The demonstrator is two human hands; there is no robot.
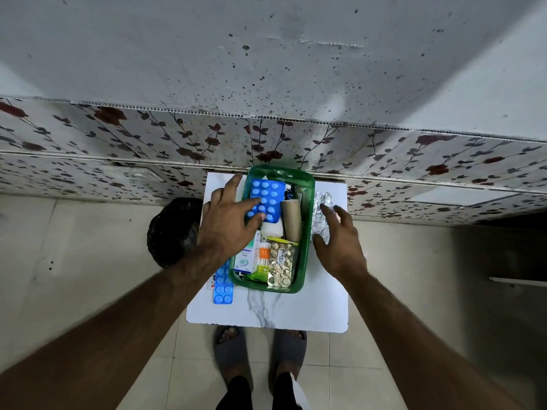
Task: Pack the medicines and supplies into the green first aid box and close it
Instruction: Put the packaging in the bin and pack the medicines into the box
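Note:
The green first aid box stands open on a small white marble-look table. Inside lie a gold blister pack, a white medicine carton, a cardboard tube and a white bandage roll. My left hand holds a blue blister pack over the box's far left part, thumb and fingers pinching it. My right hand is at the box's right side, fingers spread around a silver foil strip lying on the table. A second blue blister pack lies left of the box.
A dark round basket sits on the floor left of the table. A floral-patterned wall panel runs just behind the table. My feet in grey slippers stand at the table's near edge on a tiled floor.

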